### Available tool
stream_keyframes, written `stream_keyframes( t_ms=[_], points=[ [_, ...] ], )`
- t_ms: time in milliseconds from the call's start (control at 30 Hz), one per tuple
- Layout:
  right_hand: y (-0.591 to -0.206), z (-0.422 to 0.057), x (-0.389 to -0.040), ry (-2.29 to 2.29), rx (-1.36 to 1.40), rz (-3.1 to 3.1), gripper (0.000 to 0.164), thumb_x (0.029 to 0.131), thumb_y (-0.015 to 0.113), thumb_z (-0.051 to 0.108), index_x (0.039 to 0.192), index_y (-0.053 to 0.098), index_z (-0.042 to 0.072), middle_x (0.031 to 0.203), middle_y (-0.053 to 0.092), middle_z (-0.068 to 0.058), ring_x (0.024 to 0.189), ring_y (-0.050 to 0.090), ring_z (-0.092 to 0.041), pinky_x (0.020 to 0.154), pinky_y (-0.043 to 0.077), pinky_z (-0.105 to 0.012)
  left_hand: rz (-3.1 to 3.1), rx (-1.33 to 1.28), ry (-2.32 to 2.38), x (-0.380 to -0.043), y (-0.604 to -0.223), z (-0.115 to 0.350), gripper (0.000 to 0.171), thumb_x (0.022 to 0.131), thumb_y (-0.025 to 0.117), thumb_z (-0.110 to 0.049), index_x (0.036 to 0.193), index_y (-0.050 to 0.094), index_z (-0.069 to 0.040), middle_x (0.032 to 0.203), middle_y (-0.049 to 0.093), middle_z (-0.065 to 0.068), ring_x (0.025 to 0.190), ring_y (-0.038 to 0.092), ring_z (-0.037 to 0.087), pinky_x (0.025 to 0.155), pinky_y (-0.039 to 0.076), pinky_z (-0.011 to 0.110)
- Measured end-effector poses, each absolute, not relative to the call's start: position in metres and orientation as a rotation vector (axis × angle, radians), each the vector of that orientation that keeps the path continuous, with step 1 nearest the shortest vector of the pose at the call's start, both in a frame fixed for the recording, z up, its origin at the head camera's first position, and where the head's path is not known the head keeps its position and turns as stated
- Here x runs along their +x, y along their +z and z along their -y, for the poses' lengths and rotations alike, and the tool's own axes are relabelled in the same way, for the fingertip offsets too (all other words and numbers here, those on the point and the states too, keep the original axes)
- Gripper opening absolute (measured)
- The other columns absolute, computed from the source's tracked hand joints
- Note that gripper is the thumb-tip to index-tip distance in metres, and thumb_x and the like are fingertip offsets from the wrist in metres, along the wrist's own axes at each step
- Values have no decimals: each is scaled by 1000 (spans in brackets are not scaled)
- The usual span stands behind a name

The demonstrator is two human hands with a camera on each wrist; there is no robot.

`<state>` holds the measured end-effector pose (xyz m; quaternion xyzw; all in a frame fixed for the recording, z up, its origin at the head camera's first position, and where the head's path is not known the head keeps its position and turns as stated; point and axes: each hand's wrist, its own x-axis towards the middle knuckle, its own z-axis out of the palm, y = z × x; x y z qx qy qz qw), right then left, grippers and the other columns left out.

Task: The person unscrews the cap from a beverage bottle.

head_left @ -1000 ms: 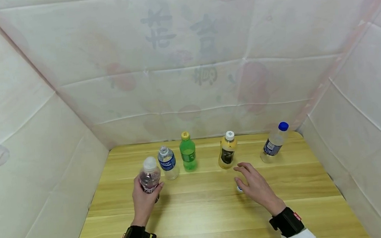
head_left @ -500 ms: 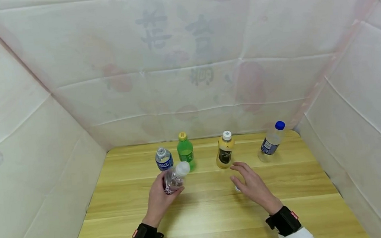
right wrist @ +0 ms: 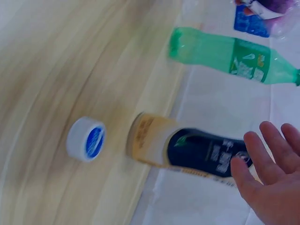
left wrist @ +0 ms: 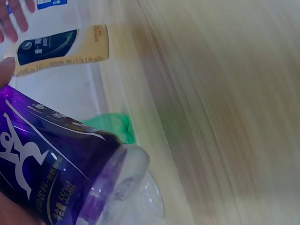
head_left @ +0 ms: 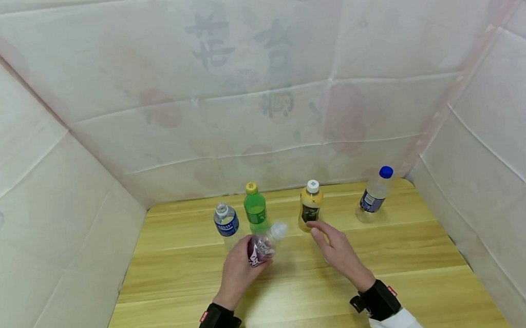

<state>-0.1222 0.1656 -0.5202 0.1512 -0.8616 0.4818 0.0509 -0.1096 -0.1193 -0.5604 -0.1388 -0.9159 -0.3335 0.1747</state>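
My left hand (head_left: 240, 270) grips a clear bottle with a purple label (head_left: 260, 250), tilted so that its white cap (head_left: 279, 230) points to the right. In the left wrist view the purple label (left wrist: 42, 154) fills the lower left and the bottle's base is off the table. My right hand (head_left: 341, 252) is held over the table with fingers spread and nothing in them, in front of a yellow bottle with a white cap (head_left: 311, 201). A loose white cap with a blue top (right wrist: 86, 139) lies on the table below it, mostly hidden by the hand in the head view.
An uncapped clear bottle with a blue label (head_left: 226, 222) and a green bottle with a yellow cap (head_left: 254, 206) stand behind my left hand. At the back right stands a clear bottle with a blue cap (head_left: 375, 196). White sheeting (head_left: 260, 123) walls the wooden table (head_left: 162, 300).
My left hand has carried the purple-label bottle to the right and tipped it from upright toward my right hand. My right hand has shifted slightly left.
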Motion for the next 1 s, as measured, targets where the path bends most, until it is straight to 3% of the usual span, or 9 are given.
stream_keyframes(
  t_ms=[233, 500, 733, 1000],
  points=[
    [-510, -150, -122, 1555, 478, 2591, 42, 108, 56, 31, 140, 60, 5, 132, 67, -10, 116, 65, -26, 99, 53, -54, 2651, -430, -856, -110, -560, 107, 76, 67, 100, -26, 127, 59, -4, 112, 70, 13, 98, 69, 31, 84, 59, 48],
    [-503, -138, -120, 1522, 385, 2667, 56, 100, 67, 40, 142, 58, 4, 131, 68, -14, 114, 68, -28, 99, 55, -48, 2676, -469, -806, -107, -564, 97, 76, 68, 99, -30, 127, 59, -4, 109, 71, 12, 93, 69, 28, 82, 60, 44],
    [-498, -130, -118, 1310, 280, 2702, 51, 97, 71, 45, 130, 68, 6, 106, 75, -10, 87, 72, -16, 76, 61, -37, 2676, -506, -743, -106, -565, 93, 77, 66, 100, -33, 125, 59, -4, 104, 70, 11, 89, 68, 26, 78, 59, 44],
    [-499, -128, -119, 1180, 306, 2708, 38, 96, 73, 43, 110, 74, 9, 82, 70, 2, 70, 61, -8, 62, 52, -28, 2714, -479, -717, -106, -564, 95, 77, 68, 99, -35, 128, 58, -6, 108, 71, 10, 94, 68, 24, 82, 58, 43]
  ],
)
